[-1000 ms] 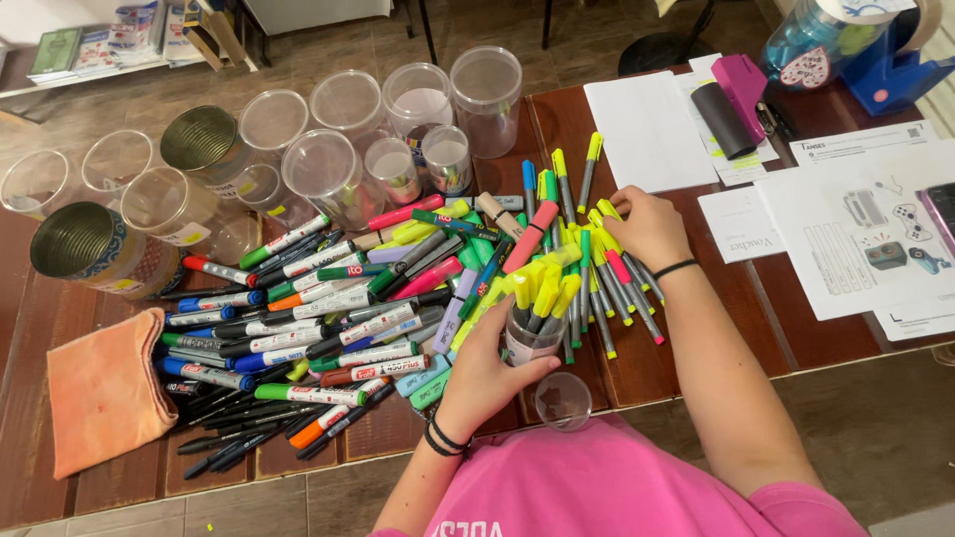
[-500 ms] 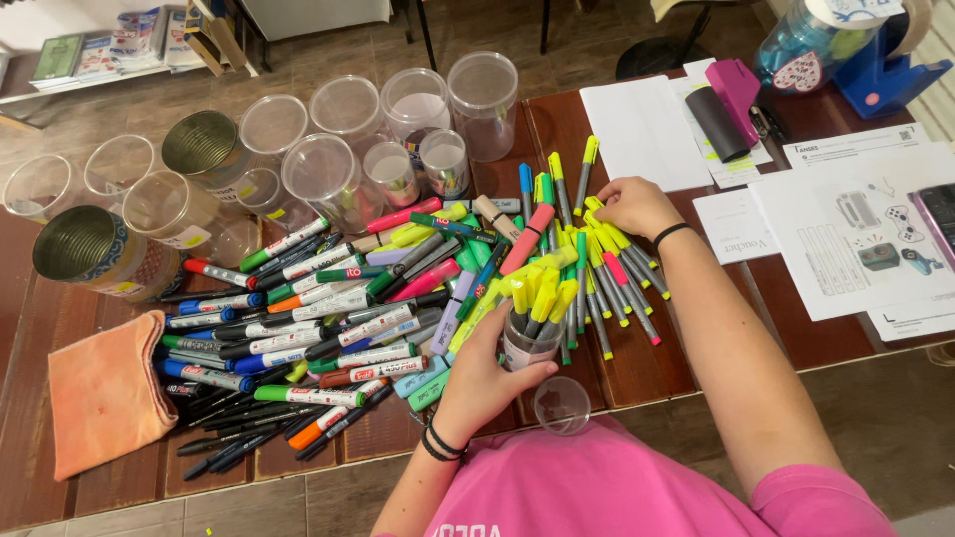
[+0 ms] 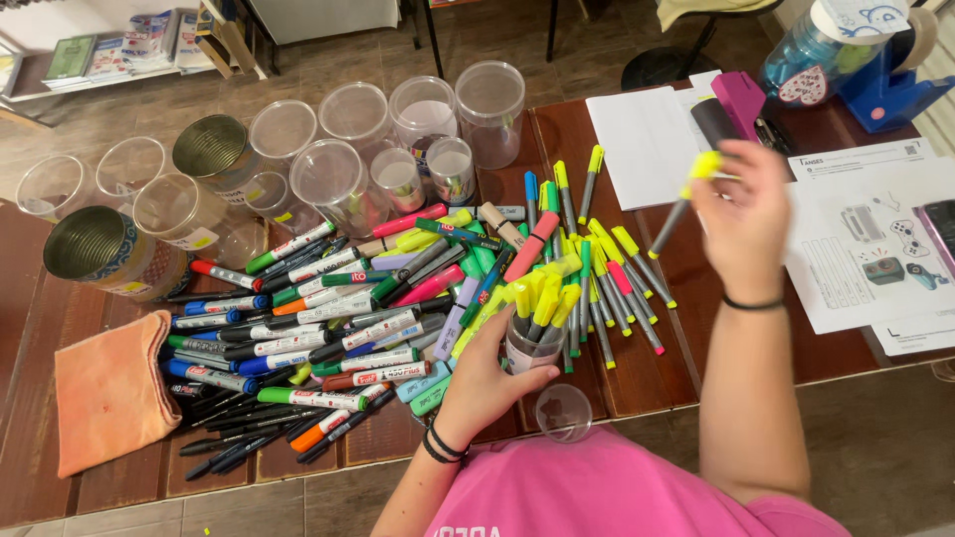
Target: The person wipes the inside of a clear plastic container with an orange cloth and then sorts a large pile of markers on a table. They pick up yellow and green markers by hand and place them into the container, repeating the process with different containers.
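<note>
right hand (image 3: 741, 219) lifted above the bench (image 3: 686, 328), fingers pinching a yellow-capped highlighter (image 3: 684, 199). left hand (image 3: 487, 373) fingers curl around a highlighter-filled cup (image 3: 532, 348) near the front edge; bare wood lies rightward.

Printed white instruction sheet (image 3: 863, 239) at right edge of the surface, with small coloured device pictures. Dark phone screen (image 3: 941, 231) lying on its right side. Blank white paper (image 3: 647, 144) behind. Tin can (image 3: 107, 254), far left, with blue-and-cream label. Books (image 3: 109, 50) on shelf, upper left.
</note>
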